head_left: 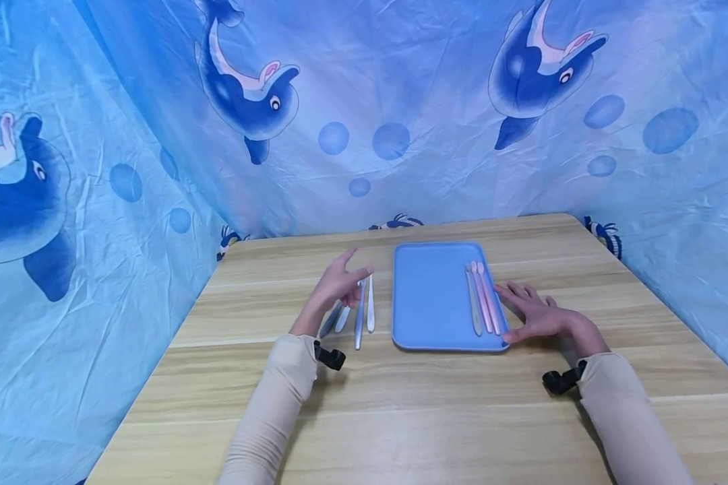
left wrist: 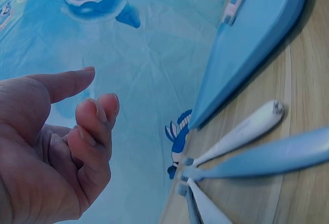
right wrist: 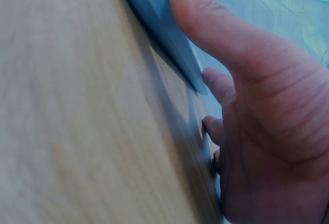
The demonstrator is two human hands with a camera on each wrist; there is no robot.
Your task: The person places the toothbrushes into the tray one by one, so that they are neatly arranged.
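My left hand (head_left: pixel 338 283) hovers over the heads of several loose toothbrushes on the table, index finger stretched out and the others loosely bent, holding nothing. Among those toothbrushes are a blue one (left wrist: pixel 267 154) and a white one (left wrist: pixel 241 131), fanned out with their heads close together. On the blue tray (head_left: pixel 431 296), along its right side, lie a greyish toothbrush (head_left: pixel 474 302) and two pink toothbrushes (head_left: pixel 484 300), side by side. At the tray's right edge my right hand (head_left: pixel 536 315) spreads its fingers; its thumb and index finger touch the rim.
The wooden table (head_left: pixel 364 417) reaches back to a blue curtain (head_left: pixel 364 87) printed with dolphins, which also hangs along the left and right sides. Each wrist wears a small black camera, such as the left camera (head_left: pixel 330 356).
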